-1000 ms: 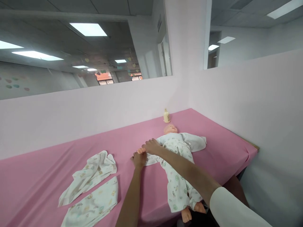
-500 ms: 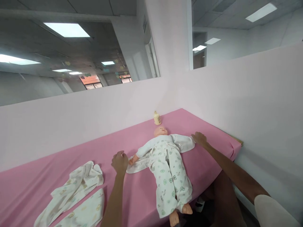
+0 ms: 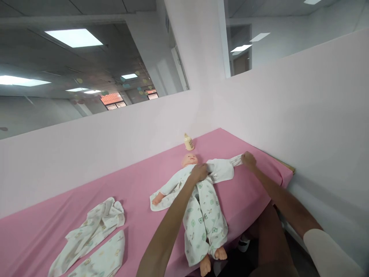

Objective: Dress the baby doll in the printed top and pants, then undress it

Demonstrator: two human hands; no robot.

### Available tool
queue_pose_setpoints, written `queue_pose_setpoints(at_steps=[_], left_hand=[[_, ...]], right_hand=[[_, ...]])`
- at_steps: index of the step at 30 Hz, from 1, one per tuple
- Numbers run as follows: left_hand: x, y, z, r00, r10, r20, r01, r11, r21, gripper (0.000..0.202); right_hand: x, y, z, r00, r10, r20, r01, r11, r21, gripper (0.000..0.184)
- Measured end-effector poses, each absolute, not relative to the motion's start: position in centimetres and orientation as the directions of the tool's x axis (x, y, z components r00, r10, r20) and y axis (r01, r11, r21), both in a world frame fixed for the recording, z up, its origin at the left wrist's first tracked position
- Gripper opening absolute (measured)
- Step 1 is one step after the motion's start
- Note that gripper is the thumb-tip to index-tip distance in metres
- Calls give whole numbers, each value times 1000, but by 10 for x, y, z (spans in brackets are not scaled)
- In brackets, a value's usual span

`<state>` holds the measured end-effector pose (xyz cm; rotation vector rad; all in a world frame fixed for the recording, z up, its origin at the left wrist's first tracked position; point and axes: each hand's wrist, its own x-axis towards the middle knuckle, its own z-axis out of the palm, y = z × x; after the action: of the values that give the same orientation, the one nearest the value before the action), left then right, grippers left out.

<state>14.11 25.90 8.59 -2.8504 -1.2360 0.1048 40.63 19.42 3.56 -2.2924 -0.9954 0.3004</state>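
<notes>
A baby doll (image 3: 190,159) lies on its back, in a white long-sleeved shirt (image 3: 221,169) and white trousers (image 3: 201,207) with green animal prints. My right hand (image 3: 248,159) is closed round the end of the shirt's sleeve on the right, which is stretched out and bunched at the cuff. Across the doll's chest reaches my left hand (image 3: 200,172), fingers curled on the shirt near that shoulder; its fingertips are partly hidden. The doll's other arm lies outstretched to the left, its bare hand (image 3: 158,198) showing over a white cloth flap.
A pale yellow pump bottle (image 3: 189,142) stands behind the doll's head by the wall. Crumpled printed baby clothes (image 3: 100,219) lie on the left of the pink-covered table (image 3: 138,184). Walls with windows close off the back and right. The doll's feet reach the front edge.
My left hand has moved right, from beside the doll's bare hand to its chest. My right hand has drawn the sleeve end outward, and the sleeve is now stretched and narrower.
</notes>
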Motion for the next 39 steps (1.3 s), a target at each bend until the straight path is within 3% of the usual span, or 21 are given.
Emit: queue_pose_setpoints(at_steps=[6, 13, 18, 26, 32, 39], left_hand=[[136, 260, 86, 652, 749, -117, 739, -662, -126, 36], [164, 258, 73, 655, 753, -67, 734, -655, -180, 48], [191, 259, 59, 699, 713, -58, 699, -698, -154, 32], [196, 261, 51, 678, 735, -17, 727, -673, -135, 34], [195, 259, 57, 663, 748, -27, 743, -662, -103, 42], [180, 263, 67, 696, 715, -56, 716, -698, -22, 45]], right_hand=[[441, 204, 48, 761, 644, -74, 480, -637, -603, 31], [339, 213, 40, 618, 767, 170, 706, -448, -548, 38], [285, 213, 32, 520, 827, 214, 800, -383, -463, 35], [293, 207, 26, 347, 889, 298, 910, -242, -338, 31], [340, 190, 17, 387, 889, 243, 903, -312, -296, 30], [350, 187, 10, 511, 844, 164, 824, -426, -373, 30]])
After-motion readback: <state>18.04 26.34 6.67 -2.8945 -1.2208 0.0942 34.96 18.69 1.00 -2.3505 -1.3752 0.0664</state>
